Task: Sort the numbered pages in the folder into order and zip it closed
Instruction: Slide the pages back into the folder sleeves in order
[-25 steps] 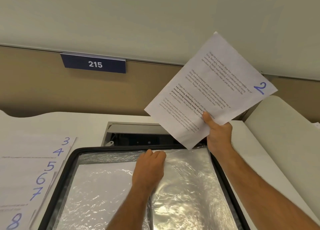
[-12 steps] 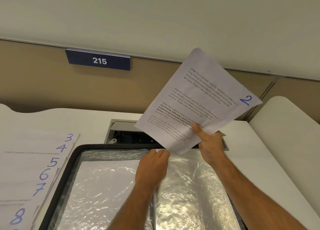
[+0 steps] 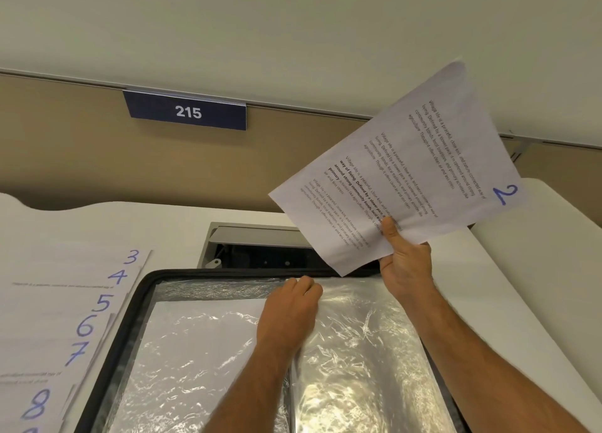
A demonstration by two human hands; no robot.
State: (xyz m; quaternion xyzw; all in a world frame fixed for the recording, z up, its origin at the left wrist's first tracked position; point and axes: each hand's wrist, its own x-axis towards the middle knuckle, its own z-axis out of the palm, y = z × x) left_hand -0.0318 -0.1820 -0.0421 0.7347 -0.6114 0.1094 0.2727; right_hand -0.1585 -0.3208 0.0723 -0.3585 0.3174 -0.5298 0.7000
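Right hand (image 3: pixel 405 263) pinches page 2 (image 3: pixel 420 172) up over the counter (image 3: pixel 456 269), hiding pt of the cable box (image 3: pixel 260 247). Left hand (image 3: pixel 290 315), fingers curled, grips a sleeve (image 3: pixel 358 351) edge in the open folder (image 3: pixel 130 302). Pages 3–8 (image 3: pixel 65 318) fanned just left.

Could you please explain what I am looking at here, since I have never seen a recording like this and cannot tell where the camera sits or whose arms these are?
There is no machine here. A person wears a wide-angle camera on the head, looking forward and down, so the two bare arms coming in from the bottom are the wearer's own.

The right hand holds up a printed page marked 2 in blue, thumb on its front near the lower edge. The left hand rests, fingers curled, on the clear plastic sleeves of an open black folder lying on the white desk. Whether it pinches a sleeve edge, I cannot tell.

To the left lies a fanned stack of pages numbered 3 to 8. Behind the folder is an open cable hatch, and on the partition a sign reading 215.
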